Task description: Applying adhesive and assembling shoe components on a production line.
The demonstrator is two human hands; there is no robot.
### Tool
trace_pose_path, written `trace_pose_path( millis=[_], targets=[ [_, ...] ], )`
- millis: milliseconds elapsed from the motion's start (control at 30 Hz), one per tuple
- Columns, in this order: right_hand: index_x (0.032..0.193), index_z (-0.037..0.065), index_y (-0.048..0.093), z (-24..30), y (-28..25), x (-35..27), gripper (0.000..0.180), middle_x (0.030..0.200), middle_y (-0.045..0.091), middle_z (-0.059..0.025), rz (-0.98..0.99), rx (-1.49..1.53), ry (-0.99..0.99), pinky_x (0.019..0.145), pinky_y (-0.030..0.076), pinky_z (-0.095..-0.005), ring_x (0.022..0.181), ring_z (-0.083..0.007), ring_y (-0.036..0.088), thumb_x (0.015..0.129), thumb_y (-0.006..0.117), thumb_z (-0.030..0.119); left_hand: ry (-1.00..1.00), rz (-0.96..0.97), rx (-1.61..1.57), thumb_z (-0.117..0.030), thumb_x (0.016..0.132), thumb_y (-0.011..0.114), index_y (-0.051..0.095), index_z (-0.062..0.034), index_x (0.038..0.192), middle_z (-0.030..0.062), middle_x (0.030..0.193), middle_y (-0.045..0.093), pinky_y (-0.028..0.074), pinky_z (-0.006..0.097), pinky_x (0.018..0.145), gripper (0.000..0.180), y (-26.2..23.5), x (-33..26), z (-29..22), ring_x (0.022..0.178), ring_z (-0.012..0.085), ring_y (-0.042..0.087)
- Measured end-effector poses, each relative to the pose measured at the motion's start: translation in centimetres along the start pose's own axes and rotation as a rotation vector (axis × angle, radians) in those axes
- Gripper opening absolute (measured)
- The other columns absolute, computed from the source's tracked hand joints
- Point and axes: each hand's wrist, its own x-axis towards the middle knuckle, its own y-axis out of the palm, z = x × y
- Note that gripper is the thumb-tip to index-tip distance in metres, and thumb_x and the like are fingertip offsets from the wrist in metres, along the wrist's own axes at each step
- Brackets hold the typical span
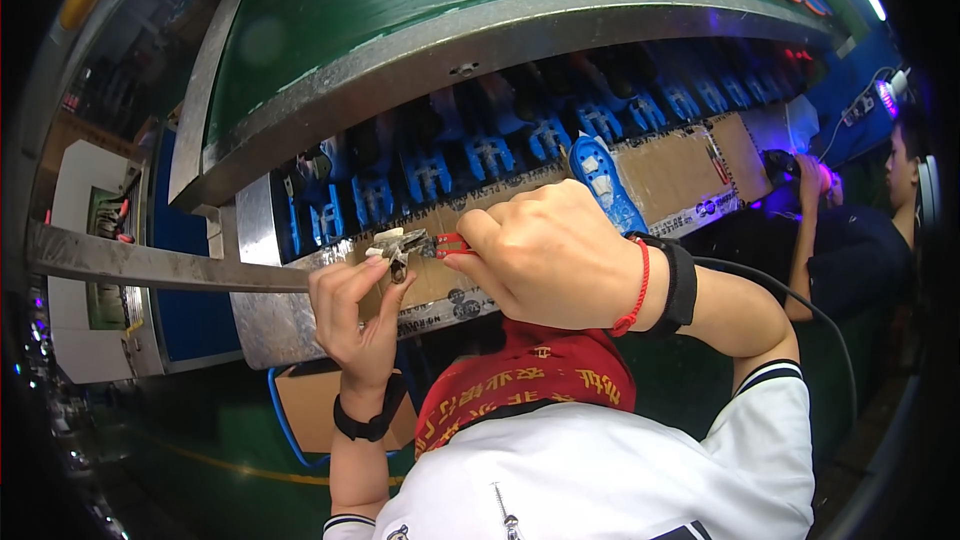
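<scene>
My right hand (545, 255) is closed around a pair of pliers with red handles (452, 243). Their metal jaws (414, 241) point left and meet a small whitish piece (388, 236) with a darker brownish part below it. My left hand (358, 312) pinches this piece between thumb and fingers. What exactly the piece is, I cannot make out. Beyond my right hand, a blue shoe sole (607, 186) with white patches lies on the cardboard covering of the bench (655, 175).
A green conveyor belt (400, 10) with a metal edge runs above the bench. Under it stands a row of blue parts (430, 175). A metal bar (180, 258) crosses at left. A co-worker (850, 230) sits at right near a purple-lit lamp (824, 178).
</scene>
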Motion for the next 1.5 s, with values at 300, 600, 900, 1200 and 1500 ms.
trace_pose_path(
  millis=[300, 600, 900, 1200, 1500],
  targets=[
    [0.072, 0.004, 0.057, 0.6, 0.9, 0.2, 0.025, 0.054, 0.057, -0.0104, 0.026, -0.023, 0.022, 0.044, 0.044, -0.0365, 0.048, -0.0271, 0.060, 0.088, 0.066, 0.022, 0.032, 0.037, 0.020, 0.002, 0.067, 0.083, 0.066, -0.0040, 0.097, 0.0080, 0.093, 0.065, 0.049, 0.037, 0.076, 0.035, 0.2, -0.2, -0.1, 0.086, 0.0272, 0.058],
    [0.071, 0.005, 0.056, 0.1, 0.7, 0.4, 0.026, 0.053, 0.057, -0.0094, -0.086, -0.064, -0.006, 0.044, 0.045, -0.0357, 0.049, -0.0251, 0.061, 0.087, 0.067, 0.022, 0.001, 0.000, 0.053, 0.001, 0.068, 0.083, 0.066, -0.0023, 0.098, 0.0096, 0.090, 0.062, 0.047, 0.036, 0.077, 0.035, 0.0, 0.2, 0.3, 0.084, 0.0269, 0.058],
    [0.071, 0.004, 0.058, -0.5, 2.0, 0.7, 0.027, 0.052, 0.056, -0.0132, -0.066, 0.089, 0.062, 0.044, 0.044, -0.0379, 0.047, -0.0297, 0.060, 0.088, 0.066, 0.023, 0.043, -0.004, 0.034, 0.002, 0.068, 0.083, 0.066, -0.0042, 0.098, 0.0081, 0.092, 0.065, 0.048, 0.037, 0.076, 0.035, 0.5, 0.4, 0.1, 0.084, 0.0274, 0.058],
    [0.071, 0.004, 0.057, 0.0, 1.5, 0.0, 0.028, 0.051, 0.056, -0.0117, -0.114, -0.038, 0.023, 0.044, 0.044, -0.0371, 0.046, -0.0282, 0.059, 0.089, 0.065, 0.023, 0.021, -0.010, 0.056, 0.002, 0.068, 0.083, 0.066, -0.0026, 0.097, 0.0081, 0.090, 0.063, 0.047, 0.037, 0.077, 0.035, 0.4, 0.1, 0.3, 0.084, 0.0268, 0.057],
    [0.070, 0.004, 0.056, -0.2, 1.9, 0.4, 0.028, 0.052, 0.056, -0.0114, -0.038, 0.047, 0.046, 0.044, 0.044, -0.0374, 0.047, -0.0289, 0.060, 0.089, 0.065, 0.023, 0.088, 0.014, 0.051, 0.002, 0.067, 0.083, 0.066, -0.0032, 0.099, 0.0089, 0.093, 0.065, 0.049, 0.037, 0.074, 0.036, 0.5, -0.2, -0.3, 0.084, 0.0273, 0.059]
  ],
)
